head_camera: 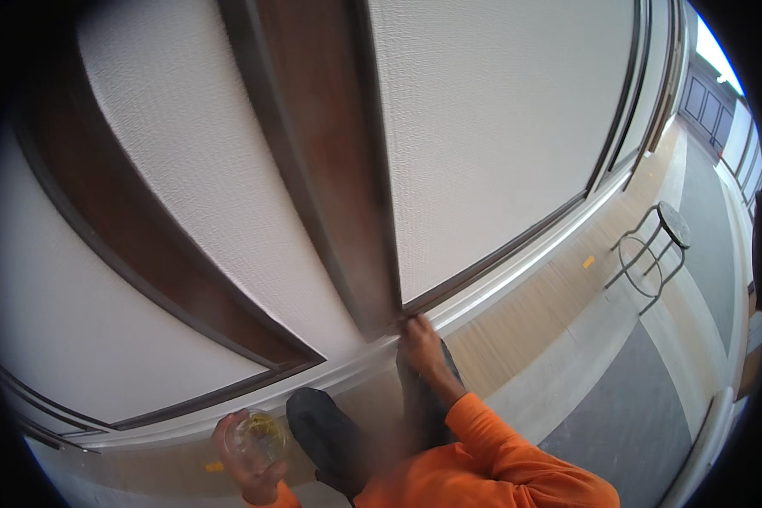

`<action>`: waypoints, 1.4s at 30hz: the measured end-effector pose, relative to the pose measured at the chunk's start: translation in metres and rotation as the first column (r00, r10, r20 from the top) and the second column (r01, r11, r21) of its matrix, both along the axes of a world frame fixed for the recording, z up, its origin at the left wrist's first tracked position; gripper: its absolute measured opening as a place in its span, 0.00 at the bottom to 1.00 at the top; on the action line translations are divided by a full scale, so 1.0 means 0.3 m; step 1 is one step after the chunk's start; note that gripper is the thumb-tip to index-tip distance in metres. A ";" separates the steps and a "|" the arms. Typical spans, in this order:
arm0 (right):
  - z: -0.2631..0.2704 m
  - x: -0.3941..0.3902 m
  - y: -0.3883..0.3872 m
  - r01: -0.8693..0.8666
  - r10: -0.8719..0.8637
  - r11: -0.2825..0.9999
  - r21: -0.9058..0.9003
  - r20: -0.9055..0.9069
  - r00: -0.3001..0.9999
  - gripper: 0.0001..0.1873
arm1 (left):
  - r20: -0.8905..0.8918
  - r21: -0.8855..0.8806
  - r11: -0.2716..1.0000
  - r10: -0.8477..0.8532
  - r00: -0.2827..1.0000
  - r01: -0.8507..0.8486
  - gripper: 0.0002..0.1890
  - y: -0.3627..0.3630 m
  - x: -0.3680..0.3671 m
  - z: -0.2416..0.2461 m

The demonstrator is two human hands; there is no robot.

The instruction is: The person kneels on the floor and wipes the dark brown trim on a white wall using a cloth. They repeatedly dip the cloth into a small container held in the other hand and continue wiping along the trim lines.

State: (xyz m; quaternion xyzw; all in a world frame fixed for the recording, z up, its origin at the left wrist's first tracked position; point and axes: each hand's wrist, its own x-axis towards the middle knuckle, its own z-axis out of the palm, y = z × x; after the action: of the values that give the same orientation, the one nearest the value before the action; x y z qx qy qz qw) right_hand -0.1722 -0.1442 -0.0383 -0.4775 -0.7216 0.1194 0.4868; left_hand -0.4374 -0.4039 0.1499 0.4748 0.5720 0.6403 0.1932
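Observation:
My left hand [244,454] holds a clear round container [256,438] with something yellowish in it, low at the left beside my knee. My right hand [421,343] reaches to the bottom corner of a white textured wall panel [508,140], where its dark frame [495,263] meets a brown vertical strip [330,127]. The fingers of that hand are bunched at the corner; whether they pinch something small cannot be told. More white panels [209,178] and a second brown strip [165,267] stand to the left.
A white baseboard [514,279] runs along the foot of the wall. On the floor of wood-look and grey bands, a metal stool [673,225] with a round seat stands at the right. Yellow marks [588,261] lie on the floor. Grey doors [705,105] show at the far right.

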 end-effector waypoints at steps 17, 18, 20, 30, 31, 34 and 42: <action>-0.011 -0.157 -0.127 -0.121 0.095 0.988 -0.100 -0.231 0.968 0.04 | -0.158 0.032 0.996 -0.075 0.985 0.081 0.58 0.050 0.009 -0.008; -0.009 -0.129 -0.118 -0.118 0.098 0.987 -0.104 -0.184 0.978 0.04 | -0.565 -0.023 0.999 0.021 0.825 -0.041 0.56 0.040 -0.045 -0.026; 0.006 -0.057 -0.060 -0.069 0.050 0.993 -0.093 -0.191 0.980 0.05 | -0.874 -0.006 0.978 0.096 0.476 -0.209 0.53 0.019 -0.119 -0.056; 0.332 0.464 0.349 0.501 -0.455 0.857 -0.118 -0.629 0.630 0.06 | -0.016 0.041 0.994 -0.098 0.995 0.098 0.45 -0.004 0.045 0.035; 0.464 0.370 0.275 0.435 -0.361 0.900 -0.039 -0.627 0.690 0.05 | 0.082 0.039 0.993 -0.114 0.990 0.111 0.45 -0.023 0.075 0.070; 0.766 0.258 0.144 0.318 -0.140 0.879 0.357 -0.443 0.885 0.09 | 0.338 0.190 0.942 -0.328 0.882 0.278 0.43 0.088 0.123 0.101; 1.227 -0.025 0.145 0.069 0.140 0.618 0.783 -0.196 0.971 0.15 | 0.351 0.385 0.860 -0.473 0.808 0.335 0.43 0.057 0.131 0.015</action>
State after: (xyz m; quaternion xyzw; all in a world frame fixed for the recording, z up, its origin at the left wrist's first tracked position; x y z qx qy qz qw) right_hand -0.1797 -0.1007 0.3297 -0.1844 -0.6467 -0.1421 0.7264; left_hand -0.3979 -0.3867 0.1543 0.4560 0.2929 0.7530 0.3732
